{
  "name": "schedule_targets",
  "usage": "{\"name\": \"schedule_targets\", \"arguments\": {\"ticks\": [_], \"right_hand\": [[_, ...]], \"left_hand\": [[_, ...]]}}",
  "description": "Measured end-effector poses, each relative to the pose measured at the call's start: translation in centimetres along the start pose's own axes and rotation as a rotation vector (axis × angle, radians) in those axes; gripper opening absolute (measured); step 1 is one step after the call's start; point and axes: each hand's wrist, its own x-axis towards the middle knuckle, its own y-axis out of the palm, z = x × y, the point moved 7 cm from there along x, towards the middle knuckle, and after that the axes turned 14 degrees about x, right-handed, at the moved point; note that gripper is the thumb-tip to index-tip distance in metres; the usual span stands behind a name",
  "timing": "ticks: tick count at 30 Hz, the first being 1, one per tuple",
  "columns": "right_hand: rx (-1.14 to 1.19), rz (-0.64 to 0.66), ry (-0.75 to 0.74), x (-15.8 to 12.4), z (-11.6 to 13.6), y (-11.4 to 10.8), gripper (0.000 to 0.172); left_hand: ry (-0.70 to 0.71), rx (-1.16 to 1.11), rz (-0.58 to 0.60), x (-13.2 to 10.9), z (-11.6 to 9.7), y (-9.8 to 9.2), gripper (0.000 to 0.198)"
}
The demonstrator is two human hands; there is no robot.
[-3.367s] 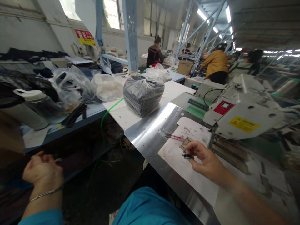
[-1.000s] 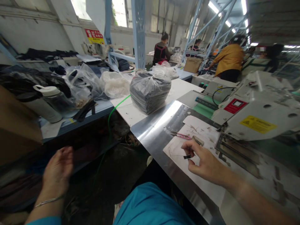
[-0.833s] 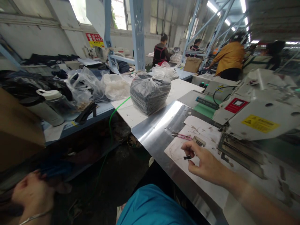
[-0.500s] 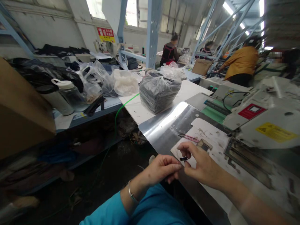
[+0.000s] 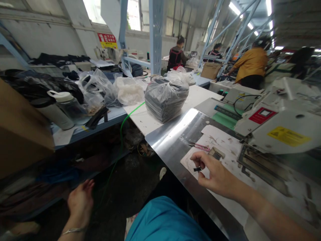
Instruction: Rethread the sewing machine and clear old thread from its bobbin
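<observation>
My right hand (image 5: 213,172) is over the near edge of the metal work surface, a small black strip (image 5: 197,169) pinched between its thumb and bent fingers. The strip looks flat and shiny; its exact kind does not show. My left hand (image 5: 81,201) is down at the lower left, away from the table, over the dark floor area. Its fingers are loosely bent and slightly blurred, and I see nothing in them. Just beyond my right hand lie pink-handled thread snips (image 5: 199,146) and a small framed metal piece (image 5: 216,153) on white card (image 5: 232,147).
A white machine (image 5: 278,120) with a red panel stands at the right. Grey pieces in a clear plastic bag (image 5: 165,100) sit further back. At the left are bottles (image 5: 64,108), plastic bags (image 5: 96,85) and a cardboard box (image 5: 22,127). Several people work behind.
My left hand has left my right hand and swung far down to the left. My right hand stays nearly in place with the black strip. The view has shifted slightly.
</observation>
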Motion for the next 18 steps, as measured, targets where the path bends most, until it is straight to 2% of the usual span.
{"name": "schedule_targets", "arguments": {"ticks": [2,3,4,5,6,7,8,9,10,11,12,13,14,15,16,17,18], "right_hand": [[-0.006,0.005,-0.033,0.5,0.8,0.6,0.046],[-0.009,0.011,-0.042,0.8,1.2,1.0,0.046],[-0.011,0.017,-0.048,1.0,1.6,1.4,0.047],[-0.011,0.023,-0.052,1.3,1.9,1.8,0.048],[-0.009,0.032,-0.054,1.6,2.1,2.1,0.049],[-0.005,0.042,-0.055,1.8,2.3,2.4,0.05],[-0.001,0.049,-0.058,1.9,2.4,2.5,0.05],[0.001,0.049,-0.062,2.0,2.4,2.5,0.051],[0.004,0.048,-0.062,2.0,2.2,2.4,0.051],[0.005,0.047,-0.058,2.0,2.0,2.2,0.051],[0.007,0.045,-0.049,1.8,1.7,1.9,0.051],[0.012,0.044,-0.035,1.6,1.2,1.7,0.05],[0.018,0.045,-0.018,1.4,0.7,1.4,0.05],[0.027,0.047,0.0,1.1,0.3,1.2,0.049],[0.037,0.043,0.017,0.9,-0.2,1.0,0.049],[0.044,0.032,0.031,0.6,-0.7,0.7,0.048],[0.05,0.021,0.046,0.3,-1.0,0.5,0.048]], "left_hand": [[-0.14,0.104,-0.157,-0.8,2.3,4.1,0.01],[-0.235,0.138,-0.159,-1.3,3.7,7.3,0.004],[-0.333,0.148,-0.092,-1.7,5.2,11.1,0.011],[-0.425,0.118,0.04,-2.0,6.5,15.2,0.02],[-0.466,0.069,0.23,-2.4,7.3,19.3,0.036],[-0.508,0.048,0.386,-2.8,7.9,22.5,0.042],[-0.547,0.026,0.507,-3.2,8.2,24.7,0.044],[-0.589,0.001,0.577,-3.5,8.5,25.7,0.044],[-0.632,-0.035,0.584,-3.4,8.6,25.4,0.041],[-0.663,-0.082,0.521,-3.0,8.6,24.0,0.037],[-0.677,-0.126,0.39,-2.1,8.6,21.5,0.03],[-0.681,-0.146,0.202,-1.2,8.7,18.0,0.021],[-0.652,-0.123,-0.04,-0.2,8.5,13.6,0.011],[-0.633,-0.032,-0.304,0.2,8.0,8.8,0.012],[-0.635,0.089,-0.51,0.2,7.4,4.3,0.02],[-0.631,0.189,-0.664,-0.1,6.5,0.6,0.027],[-0.636,0.269,-0.747,-0.5,5.6,-2.2,0.029]]}}
